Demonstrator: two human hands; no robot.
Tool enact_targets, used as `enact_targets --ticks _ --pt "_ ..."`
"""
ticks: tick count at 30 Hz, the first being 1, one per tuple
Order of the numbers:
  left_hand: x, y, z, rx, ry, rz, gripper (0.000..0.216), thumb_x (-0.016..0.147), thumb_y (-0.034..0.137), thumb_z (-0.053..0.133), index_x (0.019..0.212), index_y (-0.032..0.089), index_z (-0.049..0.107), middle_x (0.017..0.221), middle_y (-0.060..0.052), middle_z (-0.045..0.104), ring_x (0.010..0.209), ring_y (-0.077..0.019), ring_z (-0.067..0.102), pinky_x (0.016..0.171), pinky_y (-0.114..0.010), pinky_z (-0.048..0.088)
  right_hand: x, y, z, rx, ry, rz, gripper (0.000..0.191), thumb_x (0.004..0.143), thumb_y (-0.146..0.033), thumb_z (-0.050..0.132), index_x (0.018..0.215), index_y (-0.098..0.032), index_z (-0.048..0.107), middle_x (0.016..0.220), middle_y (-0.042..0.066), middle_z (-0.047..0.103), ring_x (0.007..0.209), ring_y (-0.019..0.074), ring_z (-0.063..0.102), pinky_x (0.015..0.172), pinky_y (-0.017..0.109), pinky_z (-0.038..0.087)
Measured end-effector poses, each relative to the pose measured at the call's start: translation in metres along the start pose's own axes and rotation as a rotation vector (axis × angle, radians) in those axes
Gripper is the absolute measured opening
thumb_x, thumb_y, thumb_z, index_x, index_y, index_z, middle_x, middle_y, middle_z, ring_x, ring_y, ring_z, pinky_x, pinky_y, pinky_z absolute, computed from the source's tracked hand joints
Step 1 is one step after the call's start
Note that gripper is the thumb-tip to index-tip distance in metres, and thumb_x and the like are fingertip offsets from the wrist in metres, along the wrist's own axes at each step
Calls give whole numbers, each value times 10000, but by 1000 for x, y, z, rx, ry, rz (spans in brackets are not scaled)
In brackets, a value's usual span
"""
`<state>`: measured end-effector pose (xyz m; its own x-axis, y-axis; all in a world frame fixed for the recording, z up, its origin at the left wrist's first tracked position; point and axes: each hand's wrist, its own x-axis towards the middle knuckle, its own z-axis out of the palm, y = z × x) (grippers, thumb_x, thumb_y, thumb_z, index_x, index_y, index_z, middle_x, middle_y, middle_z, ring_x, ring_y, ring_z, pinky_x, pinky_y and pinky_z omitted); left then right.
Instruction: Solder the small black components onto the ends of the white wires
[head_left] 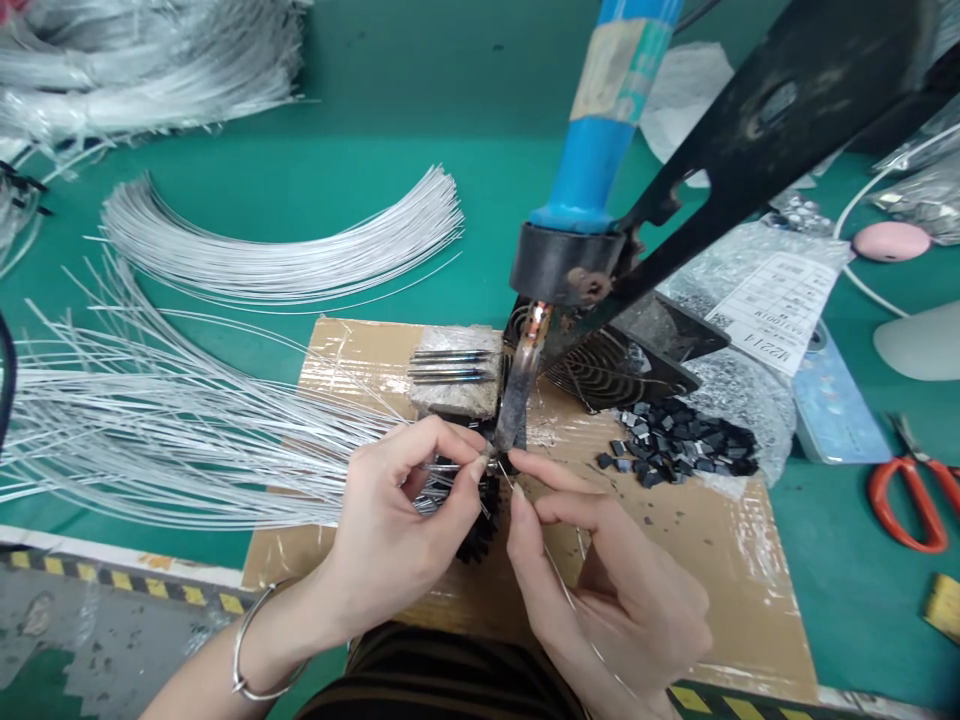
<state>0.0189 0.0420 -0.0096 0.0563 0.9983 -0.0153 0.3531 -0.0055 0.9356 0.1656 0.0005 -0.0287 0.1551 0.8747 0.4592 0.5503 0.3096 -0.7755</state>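
Note:
My left hand [409, 530] is closed, thumb and forefinger pinching a thin wire just below the soldering iron's tip [511, 415]. Behind that hand, a loose spread of white wires [202, 435] runs off to the left. My right hand [619, 575] pinches a thin strand of solder wire [561, 578], its end up by the iron tip and its tail trailing across the palm. The blue-handled soldering iron [592, 160] is clamped tip-down in a black stand arm [720, 170]. Black parts [480, 535] lie under the fingers, partly hidden, so the exact joint cannot be made out.
Cardboard [720, 600] covers the green bench [360, 150]. A worn block [454, 395] bears several dark metal rods. Small black pieces [682, 445] lie in a pile at right, near red-handled scissors [911, 500]. A curved white wire bundle [300, 265] lies at back left.

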Motion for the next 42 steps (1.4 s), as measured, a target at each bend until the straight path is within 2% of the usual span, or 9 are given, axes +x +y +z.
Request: enact_targets --ticks 5,10,24,33,38,42 --pt "-2 1 -1 -7 2 9 163 880 99 676 760 208 692 807 1 788 567 -108 570 478 -254 352 1 0 1 -1 9 0 177 963 -37 716 892 -197 688 896 62 872 839 215 870 780 239 723" --pt "-1 0 -1 -23 14 23 161 872 90 680 768 211 702 818 -5 798 635 -126 631 525 -249 413 1 -2 0 -20 8 -4 174 976 -50 716 886 -198 691 878 50 870 822 202 869 784 230 720" --pt "-1 0 -1 6 1 9 162 883 107 676 754 205 696 808 -7 790 580 -118 598 479 -262 369 1 -1 2 -49 36 -17 178 951 -40 738 874 -195 698 890 49 874 785 207 867 768 235 726" --pt "-2 1 -1 -4 9 21 166 878 89 678 767 210 704 818 -20 799 660 -148 679 529 -258 449 1 -1 2 -40 30 -11 178 983 -66 715 905 -226 698 869 44 868 768 223 863 726 287 743" --pt "-2 2 -1 -1 1 14 168 881 95 682 761 211 701 818 -19 800 647 -147 676 494 -258 414 0 -1 1 -27 15 -13 179 974 -54 714 902 -216 687 892 49 870 799 215 865 766 273 738" --pt "-4 0 -2 -1 7 36 159 877 87 685 779 210 707 836 -21 805 695 -157 701 555 -255 478 1 -1 1 -39 16 -18 175 974 -53 713 912 -216 689 910 52 870 792 211 862 754 274 734"
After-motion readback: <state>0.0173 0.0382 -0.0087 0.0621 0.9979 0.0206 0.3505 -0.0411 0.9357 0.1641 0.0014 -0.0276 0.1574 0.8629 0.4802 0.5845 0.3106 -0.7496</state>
